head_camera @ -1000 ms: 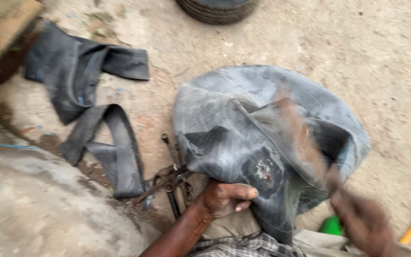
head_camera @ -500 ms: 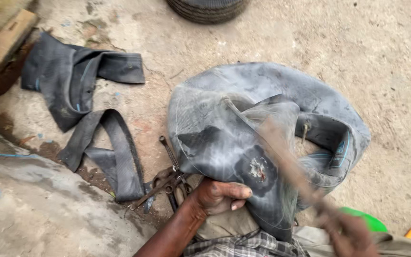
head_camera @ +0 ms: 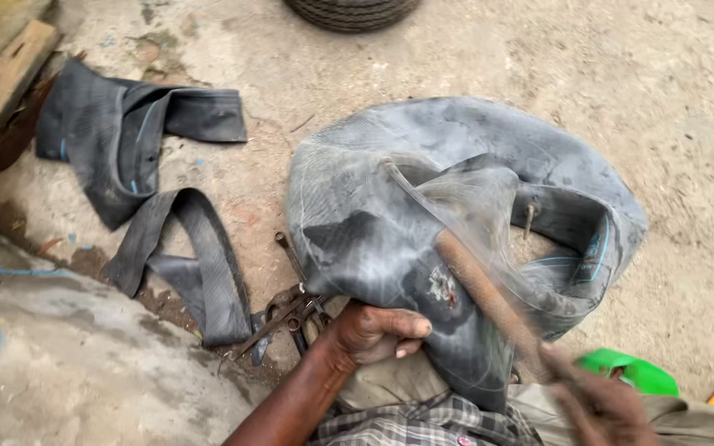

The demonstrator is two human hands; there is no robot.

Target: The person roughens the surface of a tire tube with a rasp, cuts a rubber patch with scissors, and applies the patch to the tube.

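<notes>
Dusty grey rubber inner tube point(head_camera: 473, 215) slumped in folds across lap and gritty ground, left hand point(head_camera: 378, 333) clenched on its creased edge, right hand point(head_camera: 601, 405) blurred, gripping rusty rod-like tool point(head_camera: 489, 293) over scuffed patch point(head_camera: 442, 287), flat rubber strips point(head_camera: 138, 177) nearby.

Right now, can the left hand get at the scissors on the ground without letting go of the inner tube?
Probably not. The left hand is pressing the inner tube down over the knee. The scissors lie close beside its wrist with nothing between, but reaching them would mean lifting off.

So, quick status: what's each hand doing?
Left hand pinning inner tube on lap. Right hand gripping blurred wooden-handled tool over scuffed patch. Nothing blocking.
</notes>
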